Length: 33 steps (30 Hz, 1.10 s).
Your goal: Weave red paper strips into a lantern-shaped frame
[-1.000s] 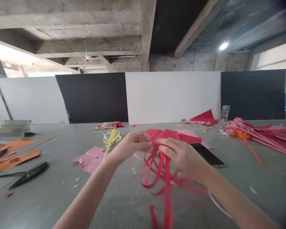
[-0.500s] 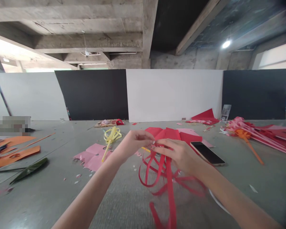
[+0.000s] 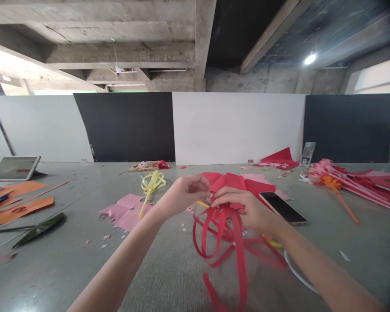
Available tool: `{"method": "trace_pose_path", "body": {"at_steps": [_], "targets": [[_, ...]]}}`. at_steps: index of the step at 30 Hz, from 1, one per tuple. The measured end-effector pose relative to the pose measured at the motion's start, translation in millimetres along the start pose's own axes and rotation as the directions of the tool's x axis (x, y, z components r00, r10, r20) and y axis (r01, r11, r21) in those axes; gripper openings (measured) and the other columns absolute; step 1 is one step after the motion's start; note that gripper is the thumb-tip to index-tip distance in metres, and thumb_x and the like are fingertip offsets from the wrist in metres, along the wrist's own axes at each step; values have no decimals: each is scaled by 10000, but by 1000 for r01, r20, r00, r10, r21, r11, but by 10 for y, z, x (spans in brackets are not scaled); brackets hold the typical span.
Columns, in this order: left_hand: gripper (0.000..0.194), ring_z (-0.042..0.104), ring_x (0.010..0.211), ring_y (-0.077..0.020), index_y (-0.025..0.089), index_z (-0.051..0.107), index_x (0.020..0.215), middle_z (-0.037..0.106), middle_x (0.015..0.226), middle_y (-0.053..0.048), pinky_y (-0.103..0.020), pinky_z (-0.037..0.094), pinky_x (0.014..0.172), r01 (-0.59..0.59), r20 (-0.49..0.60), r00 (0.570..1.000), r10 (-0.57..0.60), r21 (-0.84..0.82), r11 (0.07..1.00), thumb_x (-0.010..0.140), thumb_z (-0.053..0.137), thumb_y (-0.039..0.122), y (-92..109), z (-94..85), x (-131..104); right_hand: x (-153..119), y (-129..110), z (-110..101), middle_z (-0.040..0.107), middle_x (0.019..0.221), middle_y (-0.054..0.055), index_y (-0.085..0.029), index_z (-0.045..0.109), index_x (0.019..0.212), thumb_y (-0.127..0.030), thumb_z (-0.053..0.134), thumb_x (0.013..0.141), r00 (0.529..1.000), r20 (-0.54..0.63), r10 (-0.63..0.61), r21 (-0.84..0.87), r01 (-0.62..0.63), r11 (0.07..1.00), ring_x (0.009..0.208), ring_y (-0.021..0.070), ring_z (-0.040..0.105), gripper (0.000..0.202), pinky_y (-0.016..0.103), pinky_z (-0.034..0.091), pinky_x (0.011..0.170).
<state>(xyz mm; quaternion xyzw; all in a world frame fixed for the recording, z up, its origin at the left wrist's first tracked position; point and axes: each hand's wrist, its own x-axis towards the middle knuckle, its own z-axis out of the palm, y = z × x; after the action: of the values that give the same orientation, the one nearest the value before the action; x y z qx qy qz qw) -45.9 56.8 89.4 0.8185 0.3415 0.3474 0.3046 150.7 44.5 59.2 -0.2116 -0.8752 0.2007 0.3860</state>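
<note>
A bunch of looped red paper strips (image 3: 242, 260) hangs below my right hand (image 3: 247, 210), whose bent fingers grip its gathered top. One long strip trails toward me over the table. Just left of it, my left hand (image 3: 186, 193) has its fingers curled and pinched near the bunch; what lies between the fingertips is hidden. Under the hands shows part of a thin yellow stick (image 3: 203, 203). Behind my right hand lies folded red paper (image 3: 236, 181). A smartphone (image 3: 282, 208) rests face up beside my right wrist.
Left of my arm are a yellow strip flower (image 3: 153, 184) and a pink paper sheet (image 3: 125, 211). Farther left lie orange paper (image 3: 35, 206), a green leaf shape (image 3: 43, 229) and a tablet (image 3: 14, 168). Pink strips (image 3: 347, 177) and an orange strip flower (image 3: 333, 183) are at right.
My hands have moved slightly apart. The red strips have shifted a little to the right with my right hand, and a yellow piece now shows by my right forearm.
</note>
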Motion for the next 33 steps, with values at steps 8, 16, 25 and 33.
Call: {"method": "trace_pose_path", "body": {"at_steps": [8,16,25,33], "targets": [[166,564,740,-126,191,642,820,632,827,-23,-246,418,661,-9,-80,997,20,144,989,756,490,219,49,21,-12,-3,14,-1,562,1053,6,-302,587,1031,-10,470,753,1000,-21,16,-15,-16,1000,954,148,529,420,298,449,805],[157,568,682,-141,160,674,768,653,741,-41,-248,425,615,94,-97,992,-86,77,993,700,563,249,58,43,1,-4,-3,18,554,1064,10,-293,591,1025,-54,470,788,1000,-1,20,-16,-20,1000,908,143,543,358,288,466,753],[211,575,727,-158,149,666,774,664,777,-53,-270,436,657,106,-5,994,-106,-44,993,726,545,315,-7,18,-14,-21,-11,31,560,1049,13,-278,604,995,-62,460,795,1000,12,19,-16,-19,1000,895,144,546,328,286,469,738],[200,579,744,-163,159,670,794,669,786,-44,-278,439,668,71,-5,997,-71,-48,996,727,550,304,-3,25,-22,-30,-11,23,562,1054,14,-286,609,996,-90,481,792,1000,5,29,-39,-29,999,901,152,547,311,285,473,728]]}}
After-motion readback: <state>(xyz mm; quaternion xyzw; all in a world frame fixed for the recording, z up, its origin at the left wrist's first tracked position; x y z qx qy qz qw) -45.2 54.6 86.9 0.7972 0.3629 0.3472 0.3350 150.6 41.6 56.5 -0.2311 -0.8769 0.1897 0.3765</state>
